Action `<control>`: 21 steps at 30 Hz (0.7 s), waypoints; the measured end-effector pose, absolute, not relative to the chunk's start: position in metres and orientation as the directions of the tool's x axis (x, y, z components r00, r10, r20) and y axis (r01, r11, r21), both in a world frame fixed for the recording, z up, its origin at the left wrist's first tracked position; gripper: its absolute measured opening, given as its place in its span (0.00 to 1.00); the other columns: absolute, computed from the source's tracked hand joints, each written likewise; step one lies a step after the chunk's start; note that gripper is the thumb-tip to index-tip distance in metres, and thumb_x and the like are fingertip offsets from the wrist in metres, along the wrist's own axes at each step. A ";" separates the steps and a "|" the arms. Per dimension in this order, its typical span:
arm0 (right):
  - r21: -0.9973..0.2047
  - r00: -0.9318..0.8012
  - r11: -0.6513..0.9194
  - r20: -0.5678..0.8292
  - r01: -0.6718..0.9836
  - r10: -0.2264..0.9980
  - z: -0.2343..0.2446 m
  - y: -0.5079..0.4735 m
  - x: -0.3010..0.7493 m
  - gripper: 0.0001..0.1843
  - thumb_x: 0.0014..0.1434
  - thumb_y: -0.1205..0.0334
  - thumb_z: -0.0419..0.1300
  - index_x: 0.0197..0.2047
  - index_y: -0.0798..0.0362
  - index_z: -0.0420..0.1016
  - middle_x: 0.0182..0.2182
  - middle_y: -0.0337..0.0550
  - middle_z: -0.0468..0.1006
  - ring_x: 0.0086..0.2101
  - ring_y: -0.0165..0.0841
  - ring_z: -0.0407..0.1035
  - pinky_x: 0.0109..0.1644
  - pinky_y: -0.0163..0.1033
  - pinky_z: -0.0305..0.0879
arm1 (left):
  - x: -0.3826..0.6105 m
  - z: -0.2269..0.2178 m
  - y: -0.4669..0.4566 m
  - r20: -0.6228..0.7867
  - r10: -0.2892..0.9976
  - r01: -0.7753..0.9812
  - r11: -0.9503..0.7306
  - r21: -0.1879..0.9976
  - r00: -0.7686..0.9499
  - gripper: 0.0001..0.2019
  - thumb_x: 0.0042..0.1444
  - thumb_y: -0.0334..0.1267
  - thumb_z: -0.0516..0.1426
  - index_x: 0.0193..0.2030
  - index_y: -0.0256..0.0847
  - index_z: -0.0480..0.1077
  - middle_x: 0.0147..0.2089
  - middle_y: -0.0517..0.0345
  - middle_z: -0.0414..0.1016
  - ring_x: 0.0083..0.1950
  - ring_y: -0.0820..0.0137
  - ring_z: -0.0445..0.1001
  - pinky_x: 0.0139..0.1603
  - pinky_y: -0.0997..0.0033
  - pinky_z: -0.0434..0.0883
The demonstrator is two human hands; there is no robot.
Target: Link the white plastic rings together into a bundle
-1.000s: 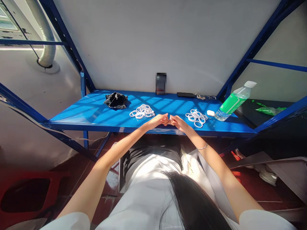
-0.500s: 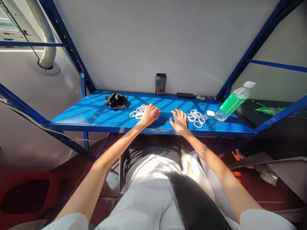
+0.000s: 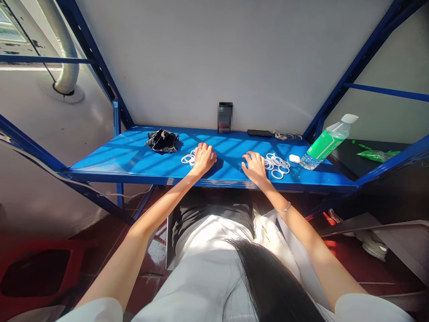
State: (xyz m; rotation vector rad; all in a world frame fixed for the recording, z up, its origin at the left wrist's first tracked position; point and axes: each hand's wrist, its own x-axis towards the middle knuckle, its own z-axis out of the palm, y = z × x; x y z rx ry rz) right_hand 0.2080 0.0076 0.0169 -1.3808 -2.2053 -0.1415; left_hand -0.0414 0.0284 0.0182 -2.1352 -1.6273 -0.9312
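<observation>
Over the left pile of white rings [image 3: 188, 158] on the blue table [image 3: 134, 152], my left hand [image 3: 203, 159] is palm down with its fingers curled. White shows beside its fingertips, apparently from a ring in its grasp; the rest is hidden under the hand. My right hand [image 3: 255, 167] rests just left of a second pile of white rings [image 3: 278, 165]. Its thumb stands apart from its bent fingers, and nothing shows between them. A bracelet [image 3: 284, 208] circles the right forearm.
A crumpled black bag [image 3: 162, 141] lies at the back left. A dark upright box-like object [image 3: 225, 117] stands against the wall, with a black phone [image 3: 259, 133] and a whitish cable [image 3: 284, 135] to its right. A white case [image 3: 294, 158] sits beside a tilted, green-labelled bottle [image 3: 325, 144].
My left hand has shifted left, farther over the left pile, and the white by its fingers moved along. My right hand has moved slightly right, closer to the right pile.
</observation>
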 end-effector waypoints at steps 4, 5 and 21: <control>-0.235 -0.168 0.351 0.563 0.906 0.810 0.007 0.014 0.213 0.17 0.65 0.57 0.50 0.52 0.54 0.71 0.59 0.60 0.69 0.59 0.57 0.58 0.60 0.68 0.52 | -0.042 0.017 0.029 0.662 0.731 0.918 -0.359 0.167 0.165 0.05 0.66 0.37 0.50 0.41 0.40 0.64 0.49 0.37 0.71 0.57 0.46 0.68 0.49 0.51 0.66; -0.249 -0.148 0.331 0.551 0.910 0.821 0.005 0.016 0.214 0.18 0.64 0.56 0.50 0.52 0.54 0.71 0.59 0.60 0.69 0.58 0.58 0.58 0.59 0.68 0.53 | -0.042 0.017 0.029 0.669 0.724 0.915 -0.368 0.167 0.170 0.05 0.66 0.37 0.49 0.41 0.40 0.64 0.49 0.37 0.71 0.57 0.46 0.68 0.49 0.51 0.66; -0.269 -0.160 0.293 0.426 0.917 0.891 0.005 0.017 0.217 0.17 0.65 0.57 0.50 0.52 0.54 0.72 0.58 0.59 0.70 0.57 0.58 0.61 0.58 0.68 0.57 | -0.036 0.017 0.025 0.673 0.687 0.894 -0.440 0.085 0.274 0.05 0.63 0.32 0.49 0.43 0.39 0.66 0.49 0.40 0.69 0.54 0.52 0.67 0.49 0.54 0.66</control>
